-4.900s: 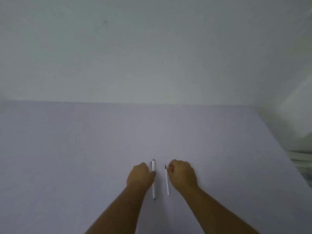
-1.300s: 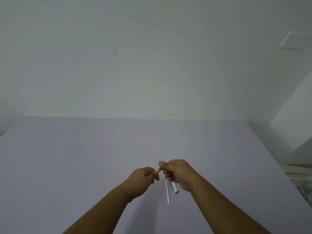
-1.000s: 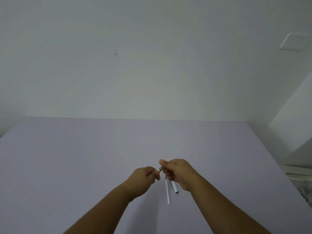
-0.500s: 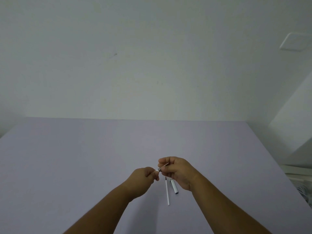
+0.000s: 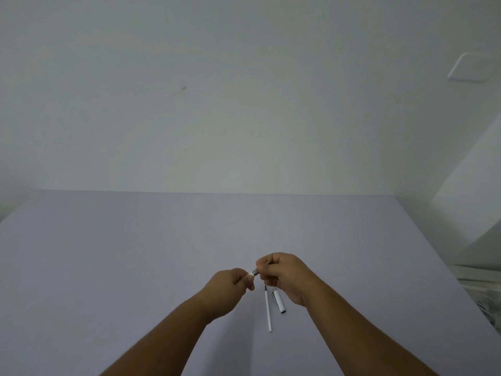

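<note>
White plastic lies nearest: a thin refill (image 5: 268,310) with a dark point, flat on the surface (image 5: 108,253) just below the right grip (image 5: 284,275). It runs lengthwise toward the person. Just right of it, under the heel of that grip, lies a short white pen cap (image 5: 279,301) with a clip. The two are close but apart.

Above them both grips are raised off the surface and meet. The right grip has its fingers curled round a slim pen barrel, almost all of it hidden, with only its grey tip (image 5: 254,272) poking out leftward past the thumb. The left grip (image 5: 227,291) has its fingers curled too. Its thumb and forefinger look to pinch that grey tip, though the contact is too small to be sure of.

This reads as the tip being unscrewed from, or screwed onto, the barrel, with the refill out and waiting. The next move calls for a steady right hold while the left twists in small turns, keeping the tiny tip from dropping.

Beyond the grips are bare lilac surface, then a pale wall (image 5: 217,104) with a square plate (image 5: 470,67) high on the right.
</note>
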The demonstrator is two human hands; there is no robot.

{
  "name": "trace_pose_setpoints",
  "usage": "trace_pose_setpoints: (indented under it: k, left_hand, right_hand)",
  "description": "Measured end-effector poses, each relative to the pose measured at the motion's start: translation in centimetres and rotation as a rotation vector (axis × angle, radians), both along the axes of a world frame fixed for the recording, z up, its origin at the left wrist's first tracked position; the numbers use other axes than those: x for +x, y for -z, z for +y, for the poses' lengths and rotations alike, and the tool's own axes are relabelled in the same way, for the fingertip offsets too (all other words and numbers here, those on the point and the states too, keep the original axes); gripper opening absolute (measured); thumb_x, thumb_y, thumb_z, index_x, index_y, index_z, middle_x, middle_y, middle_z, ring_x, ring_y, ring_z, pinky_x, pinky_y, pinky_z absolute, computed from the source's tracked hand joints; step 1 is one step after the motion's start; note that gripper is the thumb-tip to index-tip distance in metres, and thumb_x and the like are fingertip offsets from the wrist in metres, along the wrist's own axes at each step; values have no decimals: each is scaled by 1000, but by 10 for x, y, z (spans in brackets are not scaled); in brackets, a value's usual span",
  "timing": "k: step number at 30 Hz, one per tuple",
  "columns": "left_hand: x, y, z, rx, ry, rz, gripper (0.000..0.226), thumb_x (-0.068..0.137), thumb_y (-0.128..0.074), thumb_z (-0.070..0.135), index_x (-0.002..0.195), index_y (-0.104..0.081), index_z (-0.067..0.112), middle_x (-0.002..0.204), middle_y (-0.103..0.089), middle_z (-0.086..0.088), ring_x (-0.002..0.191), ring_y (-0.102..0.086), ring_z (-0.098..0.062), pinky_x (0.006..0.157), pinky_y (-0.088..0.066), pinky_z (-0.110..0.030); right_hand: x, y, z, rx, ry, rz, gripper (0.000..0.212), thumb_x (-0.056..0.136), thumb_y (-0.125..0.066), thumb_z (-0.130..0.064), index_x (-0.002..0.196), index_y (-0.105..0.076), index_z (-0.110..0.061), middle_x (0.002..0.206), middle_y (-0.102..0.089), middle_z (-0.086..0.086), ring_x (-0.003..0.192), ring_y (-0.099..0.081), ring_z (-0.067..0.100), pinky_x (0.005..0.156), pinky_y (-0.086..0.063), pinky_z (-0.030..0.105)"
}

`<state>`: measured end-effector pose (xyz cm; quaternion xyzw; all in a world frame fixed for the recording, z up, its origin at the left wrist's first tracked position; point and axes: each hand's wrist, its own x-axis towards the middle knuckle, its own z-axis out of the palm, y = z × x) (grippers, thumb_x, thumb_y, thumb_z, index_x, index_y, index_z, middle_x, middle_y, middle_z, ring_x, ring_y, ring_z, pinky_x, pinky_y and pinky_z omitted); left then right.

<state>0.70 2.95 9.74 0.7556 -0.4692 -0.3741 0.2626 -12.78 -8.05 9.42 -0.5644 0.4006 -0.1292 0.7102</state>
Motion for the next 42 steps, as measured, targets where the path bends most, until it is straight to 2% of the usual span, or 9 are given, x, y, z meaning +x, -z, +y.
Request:
trace_pose_setpoints:
  k: [2,7,11,16,20,25,30,36,42]
  left_hand:
    - [0,0,0,0,-2,-3,31,97,-38,38,77,-61,30,75,-57,11,70,-52,-3,62,-39,-17]
    - [-1,0,1,-11,-7,19,31,97,-39,38,76,-60,31,75,-57,10,69,-51,-4,60,-38,-17]
    - [-1,-1,1,-10,-1,-10,31,98,-38,36,80,-61,29,76,-56,10,71,-51,-4,63,-40,-16]
    - [-2,-3,3,-15,-5,-11,31,98,-38,36,82,-62,26,75,-55,11,70,-50,-3,61,-39,-17]
    - [-3,-5,4,-13,-5,-21,31,98,-37,34,83,-62,25,77,-56,8,71,-50,-4,63,-39,-16]
    - [-2,-4,5,-20,-9,-13,30,98,-38,35,82,-62,26,77,-56,8,71,-51,-3,63,-40,-17]
    - [-2,-3,5,-7,-50,65,31,97,-39,37,76,-62,31,76,-56,7,66,-49,-4,61,-40,-19]
    - [-3,-4,5,-7,-110,197,19,96,-41,38,105,-57,33,79,-57,3,63,-48,-5,56,-40,-19]
    - [3,0,7,-9,-156,319,16,95,-41,36,97,-58,34,73,-51,0,53,-39,-9,45,-35,-14]
  right_hand:
    - [0,1,-2,25,-3,-63,21,82,-60,4,94,-67,-11,91,-66,7,80,-63,16,70,-53,23]
    - [-1,-2,1,9,-11,47,24,84,-67,-30,86,-69,-6,75,-66,5,61,-58,12,61,-52,23]
    - [-4,0,1,26,-14,-77,17,84,-61,0,95,-67,-11,88,-66,7,76,-63,14,69,-54,23]
    - [-3,-2,6,42,-14,48,29,82,-68,-35,89,-69,-7,76,-66,3,62,-60,11,61,-53,22]
    - [-3,1,7,25,6,-70,13,85,-63,-5,95,-68,-12,87,-67,6,77,-63,14,69,-53,22]
    - [-3,-5,9,100,-11,14,23,85,-67,-27,91,-69,-6,78,-66,5,65,-60,13,63,-54,23]
    - [-2,-7,3,86,131,-198,24,89,-49,7,88,-68,-8,82,-67,8,73,-62,15,64,-54,21]
    - [-2,-9,-1,76,155,-201,20,90,-52,3,93,-67,-10,84,-67,9,73,-62,17,66,-56,23]
    - [6,-6,-15,137,445,-273,14,87,-57,1,95,-60,-10,77,-67,9,65,-60,15,59,-55,23]
